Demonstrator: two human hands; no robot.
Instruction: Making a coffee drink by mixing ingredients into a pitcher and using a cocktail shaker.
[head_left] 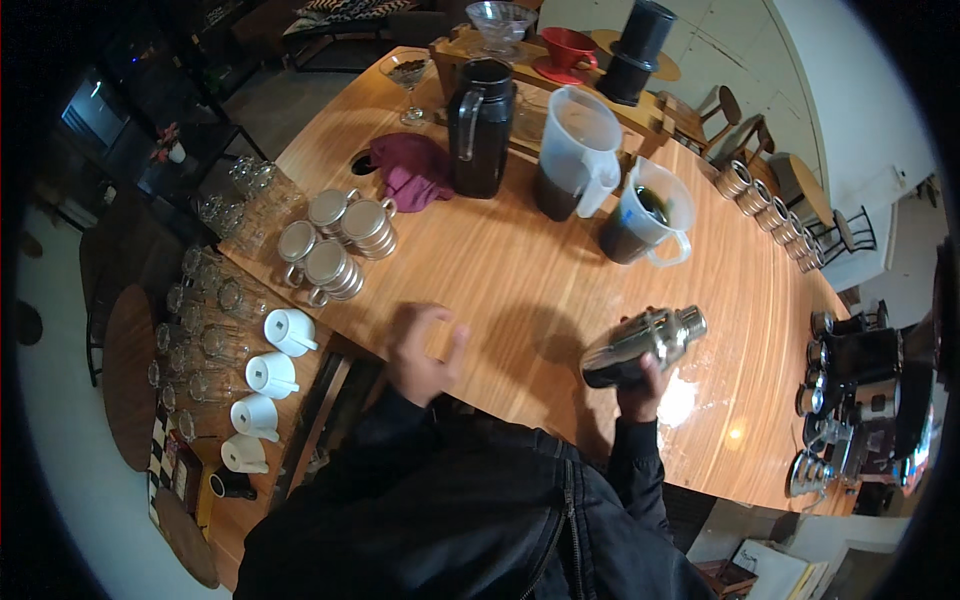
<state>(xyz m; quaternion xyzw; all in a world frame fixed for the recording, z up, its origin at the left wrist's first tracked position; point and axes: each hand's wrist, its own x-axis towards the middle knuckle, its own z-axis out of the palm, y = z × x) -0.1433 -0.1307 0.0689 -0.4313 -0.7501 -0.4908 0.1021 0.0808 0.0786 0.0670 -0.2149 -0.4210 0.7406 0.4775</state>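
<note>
Shaker (632,350) lay tilted in the right hand (643,388), thumb and fingers around its metal body, above the near part of the table (470,265), narrow end toward the right. The left hand (422,357) held nothing, its thumb and fingers spread wide. Handling the shaker seemed the step in hand; the next move, I judged, called for a firm grip (polished metal could slip), with the left hand free to steady it. Beyond stood two jugs (583,122) and a pitcher (487,140); leftward, a cloth (412,172), stacked mugs (328,262) and white cups (268,374).
</note>
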